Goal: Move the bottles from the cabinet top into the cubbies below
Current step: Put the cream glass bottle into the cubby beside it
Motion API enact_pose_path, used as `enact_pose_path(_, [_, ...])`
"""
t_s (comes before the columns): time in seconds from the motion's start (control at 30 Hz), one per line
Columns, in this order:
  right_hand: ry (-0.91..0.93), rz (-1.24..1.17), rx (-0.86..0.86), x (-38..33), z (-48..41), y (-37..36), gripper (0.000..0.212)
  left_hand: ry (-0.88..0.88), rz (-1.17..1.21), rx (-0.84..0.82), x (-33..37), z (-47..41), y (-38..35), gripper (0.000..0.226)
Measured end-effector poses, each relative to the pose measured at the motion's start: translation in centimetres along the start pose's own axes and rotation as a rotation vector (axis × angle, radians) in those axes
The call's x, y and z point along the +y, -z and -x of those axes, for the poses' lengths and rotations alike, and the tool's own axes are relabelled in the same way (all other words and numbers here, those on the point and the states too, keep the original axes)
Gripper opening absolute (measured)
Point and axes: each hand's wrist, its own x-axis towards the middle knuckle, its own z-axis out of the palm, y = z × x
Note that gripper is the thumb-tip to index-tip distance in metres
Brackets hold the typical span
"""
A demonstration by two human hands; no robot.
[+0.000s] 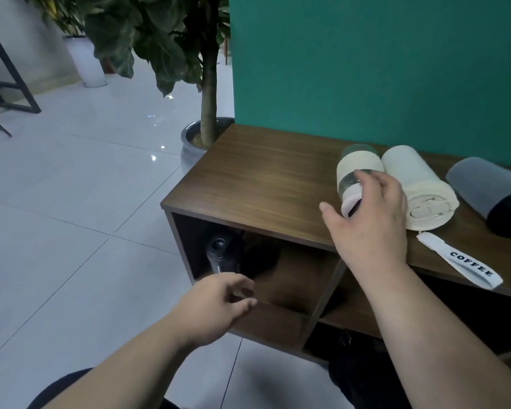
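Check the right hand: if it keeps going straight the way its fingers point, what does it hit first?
Likely the glass bottle with the cream sleeve, lying on the cabinet top. The right hand is open, fingers over its cap end; whether they touch is unclear.

Dark walnut-grained wooden cabinet top [263,172], bare toward its left edge. Lying toward the right edge: glass bottle with cream sleeve [356,172], cream cylindrical bottle [416,187] touching it, grey-and-black bottle [490,190] apart, white "COFFEE" strap [461,261] at the front edge.
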Motion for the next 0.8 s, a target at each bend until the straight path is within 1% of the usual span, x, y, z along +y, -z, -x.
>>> enact_pose_path(0.1, [-0.015, 0.057, 0.057, -0.1, -0.5, -1.4, 0.066, -0.025, 0.018, 0.019, 0.0, -0.8, 0.3, 0.017])
enact_pose_path(0.2, [0.032, 0.141, 0.091, 0.3, -0.4, -2.3, 0.055, -0.063, 0.012, -0.007, 0.0, -1.2, 0.1, 0.014])
enact_pose_path(0.27, [0.048, 0.115, 0.113, 0.4, -0.2, -2.4, 0.052, -0.077, 0.005, -0.022, 0.0, -1.4, 0.0, 0.013])
enact_pose_path(0.37, [0.091, 0.008, 0.135, 0.0, 0.8, -1.8, 0.055, -0.072, 0.039, -0.006, -0.2, -1.6, 0.1, 0.016])
enact_pose_path(0.47, [0.14, -0.218, 0.132, -1.0, 1.9, 0.1, 0.056, -0.068, 0.073, 0.035, -0.5, -1.4, 0.1, 0.03])
enact_pose_path(0.5, [0.188, -0.292, 0.135, -1.5, 2.3, 0.9, 0.058, -0.059, 0.088, 0.05, -0.7, -1.3, 0.1, 0.036])
enact_pose_path(0.57, [0.351, -0.385, 0.149, -2.2, 3.1, 2.5, 0.06, -0.059, 0.147, 0.074, -0.9, -1.0, 0.1, 0.051])
enact_pose_path(0.67, [0.55, -0.432, 0.092, -3.0, 4.6, 3.9, 0.056, -0.1, 0.36, 0.066, -1.0, -0.8, 0.0, 0.074])
enact_pose_path(0.73, [0.603, -0.443, 0.023, -2.9, 5.7, 4.0, 0.053, -0.13, 0.506, 0.045, -1.0, -0.7, -0.1, 0.085])
enact_pose_path(0.77, [0.608, -0.446, -0.021, -2.6, 6.2, 3.8, 0.051, -0.141, 0.519, 0.03, -1.1, -0.8, -0.4, 0.095])
enact_pose_path(0.8, [0.604, -0.444, -0.062, -2.3, 6.6, 3.5, 0.049, -0.152, 0.479, 0.017, -1.1, -0.9, -0.8, 0.104])
